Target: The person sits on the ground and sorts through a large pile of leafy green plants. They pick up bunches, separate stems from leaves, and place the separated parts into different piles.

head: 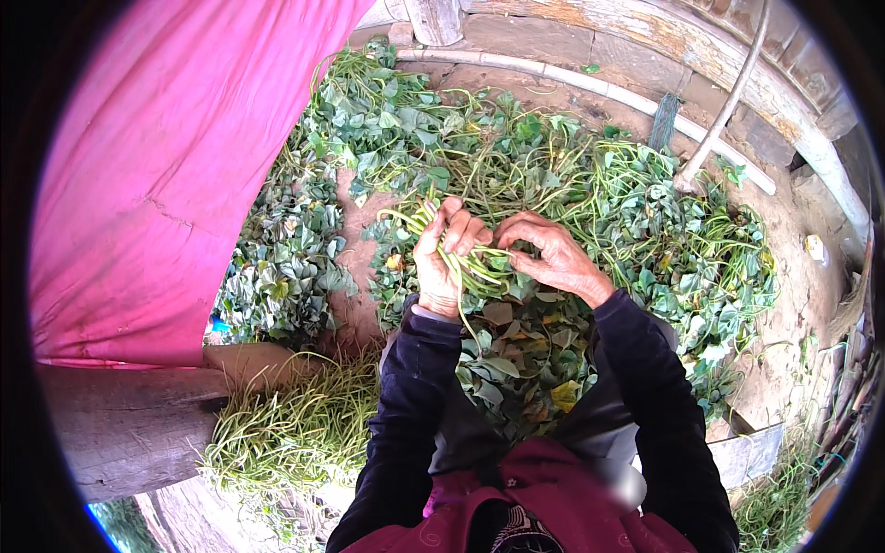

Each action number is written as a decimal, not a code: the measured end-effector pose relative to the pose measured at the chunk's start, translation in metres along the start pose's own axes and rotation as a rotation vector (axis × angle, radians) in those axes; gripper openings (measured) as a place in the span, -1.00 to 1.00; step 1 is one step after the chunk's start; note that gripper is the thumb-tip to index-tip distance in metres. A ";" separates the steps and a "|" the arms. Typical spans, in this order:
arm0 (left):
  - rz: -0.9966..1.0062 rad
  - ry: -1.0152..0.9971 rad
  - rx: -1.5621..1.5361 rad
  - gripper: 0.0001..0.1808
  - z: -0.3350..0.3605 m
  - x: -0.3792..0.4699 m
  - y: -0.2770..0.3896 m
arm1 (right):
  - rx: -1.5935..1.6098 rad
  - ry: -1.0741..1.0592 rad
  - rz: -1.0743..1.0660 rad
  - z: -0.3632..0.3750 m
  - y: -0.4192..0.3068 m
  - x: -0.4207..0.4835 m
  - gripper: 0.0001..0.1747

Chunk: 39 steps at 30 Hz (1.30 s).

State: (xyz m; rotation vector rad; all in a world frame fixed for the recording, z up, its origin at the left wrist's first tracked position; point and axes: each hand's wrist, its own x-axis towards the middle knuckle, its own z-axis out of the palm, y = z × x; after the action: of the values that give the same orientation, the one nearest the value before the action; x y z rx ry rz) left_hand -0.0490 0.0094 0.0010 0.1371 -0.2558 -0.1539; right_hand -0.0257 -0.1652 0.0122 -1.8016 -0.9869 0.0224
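Note:
My left hand (pixel 446 252) is closed around a bundle of long green leaf stems (pixel 484 273). The stems stick out on both sides of the fist, and one thin stem hangs down past the wrist. Close beside it, my right hand (pixel 550 252) has its thumb and fingers bent at the right-hand ends of the bundle. Whether a stem is pinched between those fingertips is too small to make out. Below both hands, between my knees, lies a heap of loose leaves (pixel 529 352), green with some yellow and brown ones.
Leafy vines (pixel 643 200) spread over the earthen floor ahead and to the right. A pile of stripped stems (pixel 297 422) lies at my left by a log (pixel 131 422). Pink cloth (pixel 173 159) hangs at left. A wooden stick (pixel 726 104) leans near a pale pole (pixel 553 75).

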 end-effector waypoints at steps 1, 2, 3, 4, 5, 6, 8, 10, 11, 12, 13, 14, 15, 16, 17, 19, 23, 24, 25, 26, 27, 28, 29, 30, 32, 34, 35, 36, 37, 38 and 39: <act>0.015 -0.008 -0.012 -0.80 0.001 0.001 0.000 | 0.015 0.025 -0.021 0.000 -0.002 0.001 -0.81; 0.009 -0.040 -0.036 -0.82 0.001 0.002 0.002 | 0.049 0.019 -0.029 -0.001 -0.004 0.001 -0.77; 0.013 -0.036 -0.011 -0.83 0.002 0.002 0.002 | 0.051 -0.001 0.000 -0.001 -0.005 0.001 -0.74; 0.024 -0.024 0.006 -0.84 0.002 0.002 0.003 | 0.059 -0.014 0.032 0.000 -0.007 -0.001 -0.71; 0.035 -0.017 0.026 -0.84 0.002 0.002 0.003 | 0.064 -0.029 0.054 0.002 -0.008 -0.002 -0.68; 0.042 -0.045 0.048 -0.84 0.002 0.002 0.001 | 0.075 -0.057 0.113 0.005 -0.009 -0.004 -0.60; 0.045 -0.015 0.119 -0.84 0.001 0.000 -0.002 | 0.112 -0.066 0.166 0.012 -0.008 -0.005 -0.57; 0.048 -0.005 0.178 -0.85 0.000 -0.001 -0.003 | 0.226 -0.055 0.226 0.018 -0.005 -0.005 -0.61; 0.049 0.000 0.158 -0.83 0.000 -0.001 -0.004 | 0.292 -0.055 0.261 0.019 -0.003 -0.004 -0.63; 0.047 -0.009 0.138 -0.80 0.000 0.000 -0.003 | 0.380 -0.059 0.290 0.019 -0.001 -0.004 -0.66; 0.044 -0.017 0.118 -0.78 0.000 0.000 -0.003 | 0.476 -0.043 0.337 0.019 0.000 -0.004 -0.69; 0.045 -0.020 0.104 -0.78 0.001 0.000 -0.002 | 0.594 -0.030 0.378 0.019 0.001 -0.004 -0.71; 0.046 -0.023 0.090 -0.78 0.001 0.000 -0.002 | 0.693 -0.006 0.465 0.018 0.001 -0.004 -0.74; 0.048 -0.027 0.075 -0.78 0.001 0.000 -0.002 | 0.770 0.004 0.450 0.018 0.001 -0.005 -0.73; 0.049 -0.020 0.096 -0.82 0.001 -0.001 -0.002 | 0.757 -0.008 0.454 0.018 0.002 -0.005 -0.72; 0.050 -0.005 0.141 -0.87 0.001 -0.002 -0.002 | 0.779 -0.024 0.444 0.019 0.002 -0.006 -0.71; 0.015 -0.061 0.241 -0.85 -0.001 -0.001 -0.002 | 0.536 -0.022 0.371 0.024 0.006 -0.005 -0.73; 0.008 -0.054 0.259 -0.83 -0.002 -0.001 -0.002 | 0.503 -0.003 0.422 0.025 0.006 -0.005 -0.76; -0.002 -0.060 0.276 -0.83 -0.003 -0.001 -0.003 | 0.437 0.003 0.374 0.026 0.007 -0.005 -0.76; -0.009 -0.057 0.291 -0.83 -0.004 0.000 -0.004 | 0.380 0.015 0.364 0.028 0.008 -0.005 -0.76; -0.015 -0.055 0.307 -0.83 -0.004 0.000 -0.004 | 0.341 0.017 0.396 0.028 0.008 -0.005 -0.76; -0.004 -0.041 0.335 -0.83 -0.005 0.000 -0.006 | 0.379 0.072 0.328 0.030 0.007 -0.006 -0.78; -0.027 -0.031 0.292 -0.83 -0.006 0.000 -0.006 | 0.212 0.093 0.296 0.030 0.007 -0.006 -0.79; -0.054 -0.032 0.255 -0.83 -0.007 0.001 -0.007 | 0.083 0.088 0.273 0.030 0.006 -0.006 -0.80; -0.082 -0.030 0.162 -0.82 -0.007 0.002 -0.006 | -0.061 0.099 0.238 0.029 0.005 -0.006 -0.81; -0.061 -0.065 0.017 -0.81 -0.007 0.001 -0.004 | -0.154 0.055 0.372 0.027 0.006 -0.005 -0.82; -0.053 -0.072 -0.058 -0.80 -0.007 0.000 -0.002 | -0.196 0.028 0.448 0.025 0.007 -0.004 -0.82; -0.028 -0.059 -0.071 -0.79 -0.008 0.000 0.000 | 0.068 -0.036 0.479 0.023 0.008 -0.003 -0.82; -0.024 -0.026 -0.113 -0.78 -0.008 0.000 0.003 | 0.262 -0.075 0.425 0.022 0.009 -0.004 -0.78; -0.004 -0.003 -0.115 -0.78 -0.008 0.001 0.005 | 0.264 -0.113 0.416 0.021 0.011 -0.003 -0.77; 0.011 0.018 -0.113 -0.77 -0.009 0.002 0.008 | 0.316 -0.158 0.387 0.021 0.011 -0.004 -0.76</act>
State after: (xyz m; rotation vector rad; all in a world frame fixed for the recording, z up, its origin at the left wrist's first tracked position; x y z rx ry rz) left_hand -0.0440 0.0176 -0.0059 0.0248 -0.2297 -0.1561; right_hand -0.0313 -0.1530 -0.0080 -1.6858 -0.6829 0.5385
